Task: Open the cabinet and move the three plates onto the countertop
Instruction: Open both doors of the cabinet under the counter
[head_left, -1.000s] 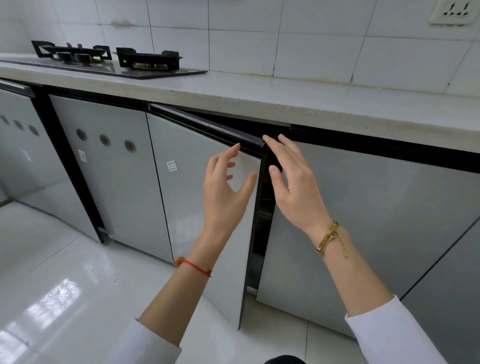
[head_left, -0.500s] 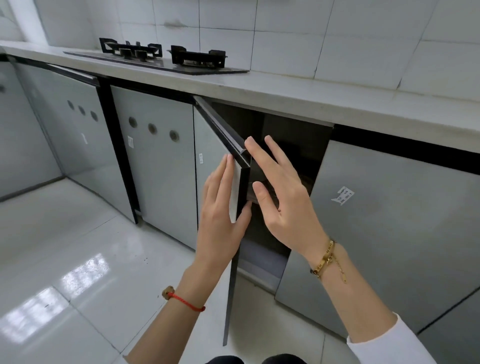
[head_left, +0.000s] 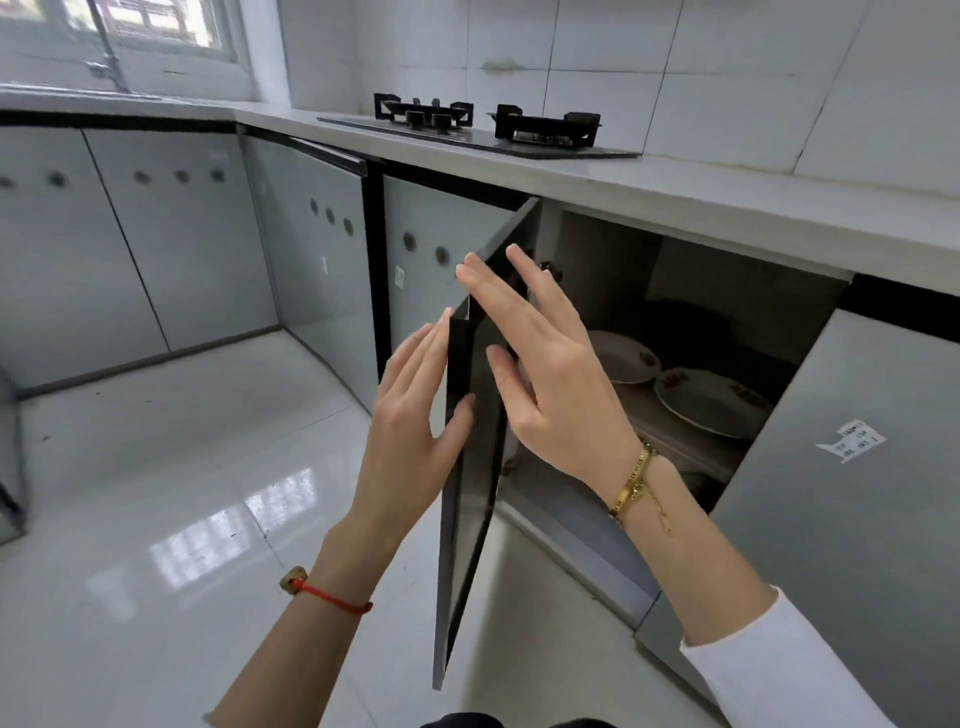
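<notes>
Grey glass-fronted cabinet door (head_left: 470, 467) stands swung wide out toward the viewer, seen nearly edge-on, with the cupboard behind it open. Both hands are at the door's free upper corner. The left hand (head_left: 415, 415) lies on the door's outer face at the left, fingers spread and loose, thumb touching the near edge. The right hand (head_left: 550, 379) is on the inner side, fingers stretched flat and apart, gripping nothing. Inside the cabinet, on a shelf (head_left: 691, 441), two pale plates with small dark patterns show: one plate (head_left: 623, 358) further left and back, partly hidden by the right hand, and another plate (head_left: 711, 400) just right of it and nearer; whether they touch is unclear. A third plate cannot be made out. The pale surface (head_left: 727, 208) runs above the cabinet, with a black gas hob (head_left: 483, 127) on it at the far left. Glossy white floor tiles (head_left: 182, 493) fill the near left.
</notes>
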